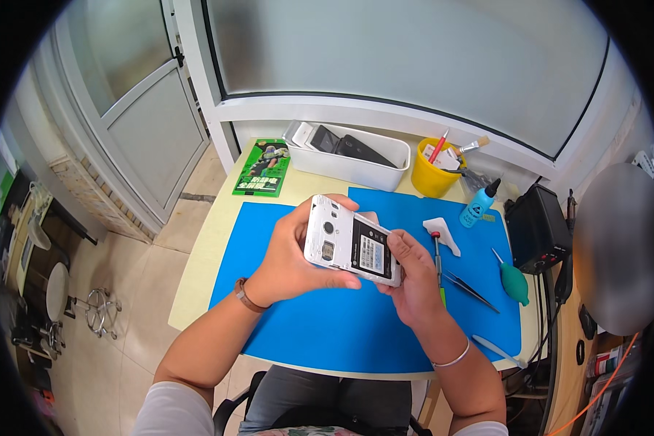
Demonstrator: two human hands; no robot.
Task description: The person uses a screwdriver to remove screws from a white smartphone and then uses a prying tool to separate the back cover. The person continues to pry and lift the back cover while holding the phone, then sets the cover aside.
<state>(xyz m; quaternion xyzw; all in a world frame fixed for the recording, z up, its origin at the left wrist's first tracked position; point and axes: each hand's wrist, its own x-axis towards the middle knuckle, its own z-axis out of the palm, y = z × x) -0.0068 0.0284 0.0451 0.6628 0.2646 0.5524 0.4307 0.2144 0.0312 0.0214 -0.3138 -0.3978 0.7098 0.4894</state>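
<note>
Above the blue mat (pixel 291 334) I hold a white smartphone (pixel 340 236) with its back cover off. Its camera opening and a black battery (pixel 359 251) with a pale label face up. My left hand (pixel 283 265) is closed around the camera end, its thumb along the near edge. At the battery end my right hand (pixel 416 283) grips the phone, thumb lying on the battery side and fingers underneath. Right of my hands, a screwdriver (pixel 437 251) with a red top, black tweezers (pixel 472 292) and a white piece (pixel 447 236) lie on the mat.
At the back stand a white bin (pixel 327 163) holding phones and a yellow cup (pixel 432 176) of tools. A green packet (pixel 263 168) lies left. A blue bottle (pixel 477 206), green air blower (pixel 514 282), white pry tool (pixel 498 352) and black box (pixel 534 225) are right.
</note>
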